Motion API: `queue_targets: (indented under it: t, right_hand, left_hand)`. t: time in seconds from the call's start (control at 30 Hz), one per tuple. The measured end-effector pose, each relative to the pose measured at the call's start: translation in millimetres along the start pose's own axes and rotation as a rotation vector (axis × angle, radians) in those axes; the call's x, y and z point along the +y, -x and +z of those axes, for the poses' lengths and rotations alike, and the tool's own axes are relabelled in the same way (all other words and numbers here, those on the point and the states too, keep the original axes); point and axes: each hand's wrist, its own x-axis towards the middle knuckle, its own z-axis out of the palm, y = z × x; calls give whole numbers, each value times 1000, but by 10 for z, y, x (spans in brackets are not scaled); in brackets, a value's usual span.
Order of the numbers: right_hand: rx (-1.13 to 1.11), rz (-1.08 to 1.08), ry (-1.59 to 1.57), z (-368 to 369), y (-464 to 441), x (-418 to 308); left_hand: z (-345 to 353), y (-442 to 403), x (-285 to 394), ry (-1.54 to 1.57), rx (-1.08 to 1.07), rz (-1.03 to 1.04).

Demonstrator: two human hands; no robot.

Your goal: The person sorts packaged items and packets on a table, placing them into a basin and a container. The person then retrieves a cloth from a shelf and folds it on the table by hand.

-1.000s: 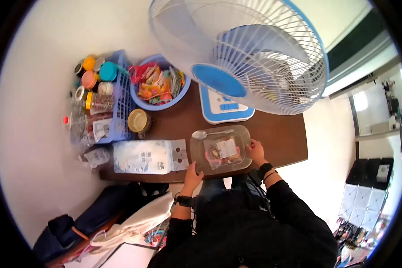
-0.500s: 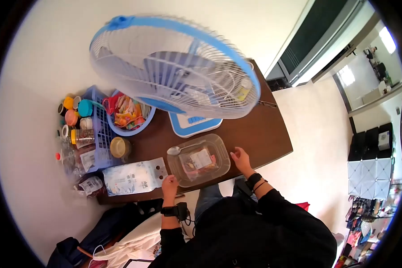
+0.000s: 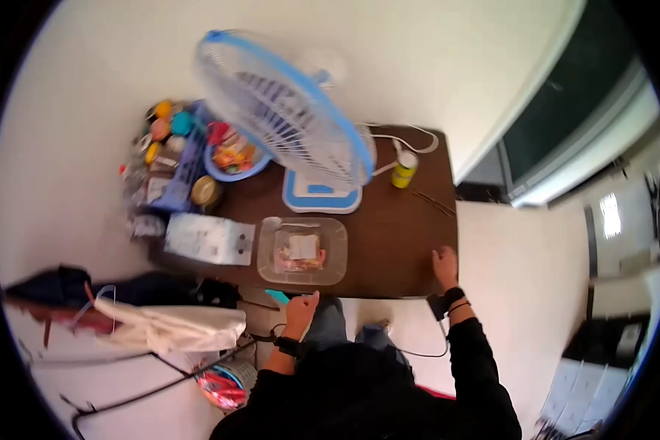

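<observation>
Lying in clear box (image 3: 336, 253): packet (image 3: 301, 263), white label (image 3: 303, 246), print seemingly unreadable.

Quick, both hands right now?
Left hand: fingers curled near the teal object; can't tell if holding it.
Right hand: loosely open, nothing visible in it, at the table.

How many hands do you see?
2. The left hand is by the near edge of the table, in front of the tub. The right hand is at the table's near right corner.
</observation>
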Motion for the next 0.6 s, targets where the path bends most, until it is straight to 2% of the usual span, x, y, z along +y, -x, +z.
queue_targets:
  t: [0.03,0.1,0.23,0.27,0.33,0.43,0.53,0.6]
  right_hand:
    - [47,-124,66,53,-253,99]
    - [43,-45,129,24,-698,-52]
    - [84,-165,246,204,-1279,-126]
    - [-15,-98,230,214,-1371,-163]
    - [-72,-69,327,292,-1442,-192]
    - [-71,-101,560,328,-1432,-330]
    - [6,-234,576,490,-1517,-94]
    - [-23,-233,394,438,-1379,-126]
  left_hand:
    - [29,59,-197,12,57,-28]
    - [38,119,-732,333,170,-8]
    - [-489,372,-991,361,222,-161]
    - [-530,405,-1151,340,232,-210]
    - [-661,422,-1237,335,248,-273]
    - [-777,317,-1453,384,232,-318]
    - [-946,90,-1520,300,224,-236]
    - [-1101,-115,-1426,244,224,-216]
